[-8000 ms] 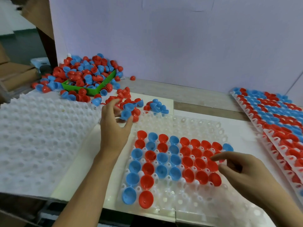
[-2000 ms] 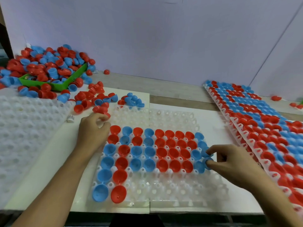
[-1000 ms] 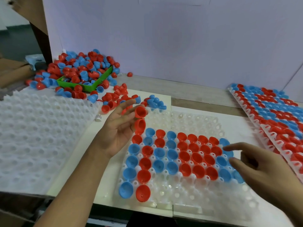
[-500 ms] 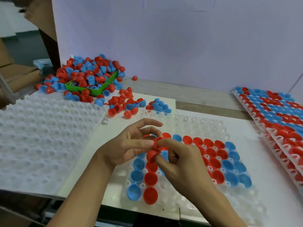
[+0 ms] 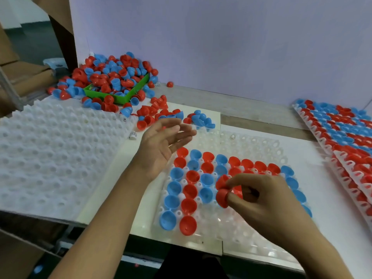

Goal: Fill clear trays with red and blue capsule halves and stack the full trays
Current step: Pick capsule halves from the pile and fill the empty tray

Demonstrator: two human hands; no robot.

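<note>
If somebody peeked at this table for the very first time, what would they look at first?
Probably the big heap of red and blue capsule halves spilling over a green box at the back left. Next, the clear tray in the middle, partly filled with colourful cups, where the right hand pinches red halves and the left hand hovers open. Full trays lie along the right.
</note>
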